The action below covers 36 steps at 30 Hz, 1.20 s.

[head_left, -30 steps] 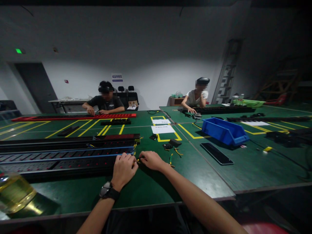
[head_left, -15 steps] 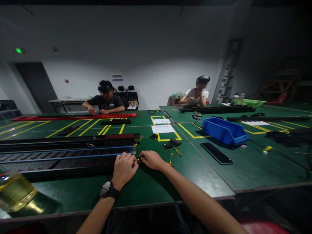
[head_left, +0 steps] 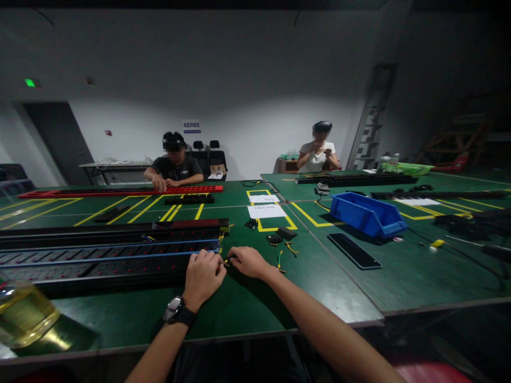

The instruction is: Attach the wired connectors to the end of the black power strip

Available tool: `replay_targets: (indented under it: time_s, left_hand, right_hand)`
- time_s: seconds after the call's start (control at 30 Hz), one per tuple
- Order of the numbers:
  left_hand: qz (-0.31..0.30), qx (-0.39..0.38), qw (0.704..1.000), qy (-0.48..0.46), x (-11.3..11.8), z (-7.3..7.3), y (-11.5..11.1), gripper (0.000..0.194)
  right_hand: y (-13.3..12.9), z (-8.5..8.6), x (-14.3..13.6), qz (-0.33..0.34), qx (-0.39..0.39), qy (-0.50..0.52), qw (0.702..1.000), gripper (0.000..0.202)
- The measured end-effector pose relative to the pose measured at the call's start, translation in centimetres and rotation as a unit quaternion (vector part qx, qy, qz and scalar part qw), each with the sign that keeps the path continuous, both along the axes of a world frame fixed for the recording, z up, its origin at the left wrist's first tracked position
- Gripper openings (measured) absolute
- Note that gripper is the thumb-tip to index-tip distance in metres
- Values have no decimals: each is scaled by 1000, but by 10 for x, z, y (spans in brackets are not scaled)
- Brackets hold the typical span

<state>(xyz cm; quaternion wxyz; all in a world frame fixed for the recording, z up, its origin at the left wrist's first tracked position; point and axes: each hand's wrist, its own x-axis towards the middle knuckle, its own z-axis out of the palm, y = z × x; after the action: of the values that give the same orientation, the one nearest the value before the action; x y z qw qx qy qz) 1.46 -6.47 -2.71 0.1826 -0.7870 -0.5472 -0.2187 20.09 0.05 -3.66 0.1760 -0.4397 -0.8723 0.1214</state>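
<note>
My left hand [head_left: 204, 277], with a watch on its wrist, is closed at the right end of the black strips. Its fingertips pinch a short wire with yellow on it [head_left: 226, 261]. My right hand [head_left: 249, 261] is closed just to the right, thumb and fingers pressed together at the wire's other side; its fingertips partly hide what they grip. Beside my left hand lie long black strips [head_left: 120, 266] with red dots and blue edges. Short yellow-green wires [head_left: 280, 259] and small black parts [head_left: 275, 239] lie beyond my right hand.
A blue bin [head_left: 365, 215] and a phone [head_left: 353, 251] lie to the right. A bottle of yellow liquid [head_left: 27, 314] stands near left. A rod with a dark handle [head_left: 495, 252] is at the right edge. Two people sit across the green table [head_left: 319, 298].
My hands stay almost in place, pinching the wire. Across the table, the person at right has shifted left with hands raised. The dark-handled rod at the right edge shows more.
</note>
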Motion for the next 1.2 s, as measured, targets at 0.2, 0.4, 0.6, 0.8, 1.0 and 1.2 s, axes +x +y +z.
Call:
replay_targets:
  time_s: [0.2, 0.4, 0.6, 0.8, 1.0, 1.2]
  left_hand:
    - [1, 8, 1000, -2, 0, -1, 1, 14]
    - [-2, 9, 1000, -6, 0, -1, 1, 15]
    - [0, 9, 1000, -2, 0, -2, 1, 15]
    - [-2, 13, 1000, -5, 0, -3, 1, 15]
    - [3, 6, 1000, -2, 1, -2, 2, 16]
    - [2, 6, 1000, -2, 1, -1, 0, 16]
  right_hand:
    - [1, -1, 0, 2, 7, -2, 1000, 25]
    - [2, -3, 0, 3, 11, 0, 1000, 24]
    - [2, -4, 0, 1, 12, 0, 1000, 25]
    - [3, -5, 0, -3, 8, -1, 1000, 26]
    - [0, -1, 0, -6, 0, -5, 1000, 26]
    - [-1, 1, 1, -5, -1, -8, 1000, 25]
